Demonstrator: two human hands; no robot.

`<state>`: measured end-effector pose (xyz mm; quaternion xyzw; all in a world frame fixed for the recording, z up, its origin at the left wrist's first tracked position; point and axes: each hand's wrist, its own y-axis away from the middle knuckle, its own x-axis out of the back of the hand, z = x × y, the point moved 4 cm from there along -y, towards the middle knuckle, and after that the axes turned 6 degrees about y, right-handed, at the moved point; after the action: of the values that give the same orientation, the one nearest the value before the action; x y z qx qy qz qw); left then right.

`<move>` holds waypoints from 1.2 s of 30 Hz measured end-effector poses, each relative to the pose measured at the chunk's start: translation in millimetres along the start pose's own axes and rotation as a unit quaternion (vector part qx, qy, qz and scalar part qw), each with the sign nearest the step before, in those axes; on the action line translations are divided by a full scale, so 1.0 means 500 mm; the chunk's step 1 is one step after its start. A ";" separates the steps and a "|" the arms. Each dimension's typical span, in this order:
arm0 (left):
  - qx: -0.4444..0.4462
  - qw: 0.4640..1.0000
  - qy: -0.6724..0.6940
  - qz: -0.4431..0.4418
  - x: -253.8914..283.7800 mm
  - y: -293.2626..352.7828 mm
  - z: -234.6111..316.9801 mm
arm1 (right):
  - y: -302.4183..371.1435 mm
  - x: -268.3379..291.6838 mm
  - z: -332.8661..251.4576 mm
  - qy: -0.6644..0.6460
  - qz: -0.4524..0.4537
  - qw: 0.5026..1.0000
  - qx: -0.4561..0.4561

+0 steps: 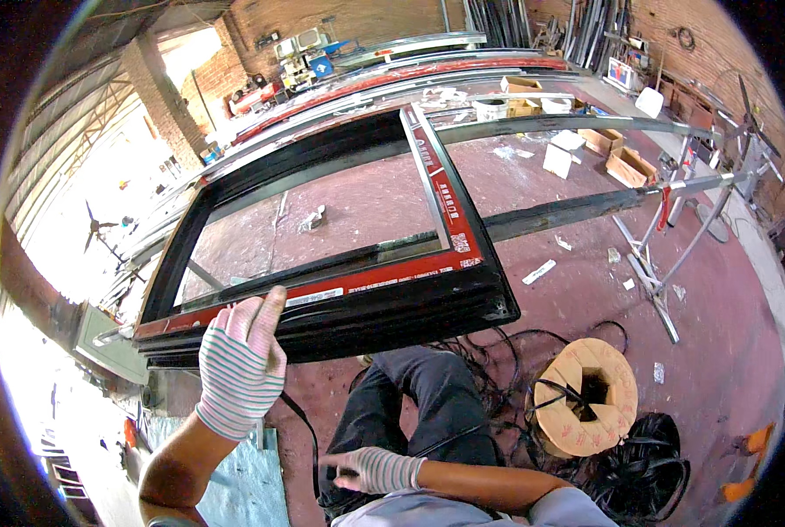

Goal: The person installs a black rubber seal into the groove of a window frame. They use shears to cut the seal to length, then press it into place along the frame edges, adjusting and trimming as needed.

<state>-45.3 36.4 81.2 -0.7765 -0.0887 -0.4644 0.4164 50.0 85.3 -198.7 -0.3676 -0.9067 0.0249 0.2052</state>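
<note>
A black window frame (366,329) with red printed film along its edges lies before me on two dark rails. My left hand (243,364), in a white glove with thin stripes, grips its near edge at the left, fingers over the red film; the thumb is hidden. From beneath that edge, beside the left wrist, a thin black strip (309,426) hangs down toward my lap. My right hand (379,470), in a similar glove, is low in front of my thighs. Its fingers stretch left, with the tips close to the strip; no firm hold shows.
On the floor at right stands a cardboard-sided reel (599,386), with tangled black strip (647,465) beside it. Metal trestle legs (651,281) hold the rails. Open cartons (629,167) stand farther back. Long profiles (366,75) are stacked behind. A pale blue sheet (243,479) lies lower left.
</note>
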 end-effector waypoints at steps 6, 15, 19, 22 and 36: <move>0.131 0.983 0.129 0.019 0.029 0.037 -0.064 | -0.008 0.065 -0.139 0.075 0.046 0.977 0.192; 0.408 0.795 0.438 -0.104 0.062 0.159 -0.217 | 0.036 0.430 -0.422 0.516 0.209 0.811 0.181; 0.388 0.808 0.431 -0.102 0.079 0.178 -0.262 | -0.026 0.535 -0.409 0.646 0.170 0.744 0.009; 0.333 0.873 0.341 -0.098 0.079 0.212 -0.320 | -0.052 0.545 -0.385 0.656 0.122 0.738 -0.098; 0.286 0.914 0.285 -0.031 0.063 0.207 -0.332 | 0.109 0.734 -0.348 0.670 0.159 0.722 -0.068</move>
<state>-81.2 -158.4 84.5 -0.4559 -0.1195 -0.6332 0.6140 -83.0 355.1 79.7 -0.4400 -0.4603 -0.2571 0.7270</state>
